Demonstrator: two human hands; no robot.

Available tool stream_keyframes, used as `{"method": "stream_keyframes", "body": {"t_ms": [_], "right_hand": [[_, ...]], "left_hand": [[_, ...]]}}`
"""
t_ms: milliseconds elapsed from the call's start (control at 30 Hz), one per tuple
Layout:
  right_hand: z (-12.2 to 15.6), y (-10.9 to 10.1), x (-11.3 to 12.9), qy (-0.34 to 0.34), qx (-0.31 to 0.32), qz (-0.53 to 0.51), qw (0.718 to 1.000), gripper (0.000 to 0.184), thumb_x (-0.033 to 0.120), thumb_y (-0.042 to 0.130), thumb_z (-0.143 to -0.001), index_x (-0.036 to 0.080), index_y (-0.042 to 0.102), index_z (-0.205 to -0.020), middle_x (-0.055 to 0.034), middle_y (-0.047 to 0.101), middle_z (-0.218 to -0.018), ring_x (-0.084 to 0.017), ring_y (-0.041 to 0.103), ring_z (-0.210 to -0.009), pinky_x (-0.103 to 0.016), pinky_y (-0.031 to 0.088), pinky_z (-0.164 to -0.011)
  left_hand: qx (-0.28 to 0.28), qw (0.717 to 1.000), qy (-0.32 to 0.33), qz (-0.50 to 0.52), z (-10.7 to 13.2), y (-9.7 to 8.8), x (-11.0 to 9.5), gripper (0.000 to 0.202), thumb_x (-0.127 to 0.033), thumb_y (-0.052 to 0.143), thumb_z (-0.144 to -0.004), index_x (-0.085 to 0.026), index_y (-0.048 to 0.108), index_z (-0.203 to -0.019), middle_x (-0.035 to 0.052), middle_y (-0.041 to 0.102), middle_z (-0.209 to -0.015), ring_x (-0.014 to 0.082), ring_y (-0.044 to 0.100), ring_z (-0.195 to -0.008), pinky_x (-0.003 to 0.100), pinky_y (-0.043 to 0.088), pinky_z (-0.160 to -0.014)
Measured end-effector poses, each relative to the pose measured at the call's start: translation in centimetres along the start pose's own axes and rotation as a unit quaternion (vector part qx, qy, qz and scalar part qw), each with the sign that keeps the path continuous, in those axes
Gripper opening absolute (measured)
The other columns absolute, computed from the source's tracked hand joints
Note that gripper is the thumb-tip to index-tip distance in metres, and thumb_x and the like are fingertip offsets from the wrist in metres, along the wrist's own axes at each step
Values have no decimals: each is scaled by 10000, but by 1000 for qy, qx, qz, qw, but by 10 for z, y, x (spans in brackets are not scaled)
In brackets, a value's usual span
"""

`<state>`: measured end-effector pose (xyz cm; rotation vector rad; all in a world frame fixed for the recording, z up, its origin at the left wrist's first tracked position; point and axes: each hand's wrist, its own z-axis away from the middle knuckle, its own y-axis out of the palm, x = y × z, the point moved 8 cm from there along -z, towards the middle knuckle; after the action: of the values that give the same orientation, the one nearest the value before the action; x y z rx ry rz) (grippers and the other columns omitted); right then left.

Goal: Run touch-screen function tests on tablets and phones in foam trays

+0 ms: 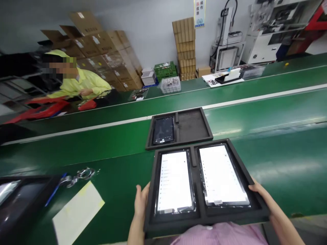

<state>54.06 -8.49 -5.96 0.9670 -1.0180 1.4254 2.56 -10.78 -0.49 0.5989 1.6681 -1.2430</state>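
Foam tray (201, 212) with 2 lit tablets (175, 182), clamped between left hand (140, 200) and right hand (263, 197), edges gripped.

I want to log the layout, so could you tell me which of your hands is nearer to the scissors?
Left. The left hand grips the foam tray's left edge, toward the scissors; the right hand holds the far edge.

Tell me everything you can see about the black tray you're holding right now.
The black tray looks like matte foam, rectangular, with two side-by-side compartments split by a central rib. Each holds a tablet lying flat, screen up and lit white: left tablet, right tablet. The left hand grips its left edge, the right hand its right edge. It is held roughly level over the near edge of the green conveyor belt.
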Motion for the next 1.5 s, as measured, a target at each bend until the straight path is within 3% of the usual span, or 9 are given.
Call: {"method": "stream_keyframes", "body": {"t_ms": [67,167,300,433,633,733,833,1167,1500], "right_hand": [[6,-18,7,-30,-58,150,987,487,654,570,-731,277,740,-988,-63,694,-740,-331,673,-665,-416,569,-563],[24,-17,45,-81,-140,431,888,532,648,450,-911,230,735,-1077,-109,648,-673,-346,651,-670,-440,546,-605],[45,55,116,-274,-177,554,766,499,493,427,-1013,172,617,-1345,-233,585,-1228,-427,503,-1193,-554,494,-880],[49,138,131,-417,20,544,728,491,555,641,-946,373,570,-1396,-124,283,-1557,-417,295,-1373,-659,269,-1090],[28,96,130,-426,79,485,760,363,584,494,-1010,355,767,-1075,-74,330,-1528,-392,333,-1330,-678,193,-1100],[13,72,135,-449,42,389,804,581,608,281,-1043,298,771,-1067,-102,421,-1427,-356,411,-1231,-603,315,-1061],[0,83,129,-428,75,368,822,653,607,178,-1040,299,744,-1143,-107,475,-1351,-336,432,-1175,-560,361,-1026],[16,112,132,-476,136,447,745,608,599,198,-1051,339,735,-1169,-116,458,-1361,-343,416,-1205,-609,240,-1071],[22,103,128,-513,103,445,727,437,544,385,-1023,304,738,-1119,-95,521,-1328,-327,468,-1139,-569,275,-1060]], "left_hand": [[-10,1000,-16,10,19,-7,1,673,-615,224,-1000,-170,568,-1368,165,627,-1287,325,562,-1267,493,501,-1043],[-96,991,16,-93,36,-27,-18,645,-569,415,-967,-201,394,-1495,157,264,-1605,371,319,-1453,585,340,-1155],[-69,961,47,-263,29,-14,-35,641,-451,459,-950,-153,347,-1506,221,219,-1596,407,224,-1478,667,247,-1156],[40,961,8,-273,21,14,-20,662,-390,372,-958,-105,234,-1540,241,396,-1492,387,381,-1388,619,345,-1121],[35,958,17,-283,23,18,-28,1073,-515,660,-794,-147,14,-1567,231,381,-1501,438,399,-1341,675,355,-1069],[26,960,18,-279,22,17,-33,977,-543,582,-849,-135,53,-1562,234,397,-1478,423,413,-1331,662,359,-1068],[11,961,11,-277,18,15,-32,799,-554,414,-937,-110,149,-1547,247,434,-1417,397,440,-1303,647,364,-1063],[11,953,39,-300,11,14,-34,714,-333,411,-917,-102,148,-1539,236,447,-1366,366,481,-1245,625,384,-1053],[45,953,60,-293,19,17,-32,790,-333,488,-890,-175,90,-1554,214,272,-1521,364,364,-1392,626,347,-1094]]}}
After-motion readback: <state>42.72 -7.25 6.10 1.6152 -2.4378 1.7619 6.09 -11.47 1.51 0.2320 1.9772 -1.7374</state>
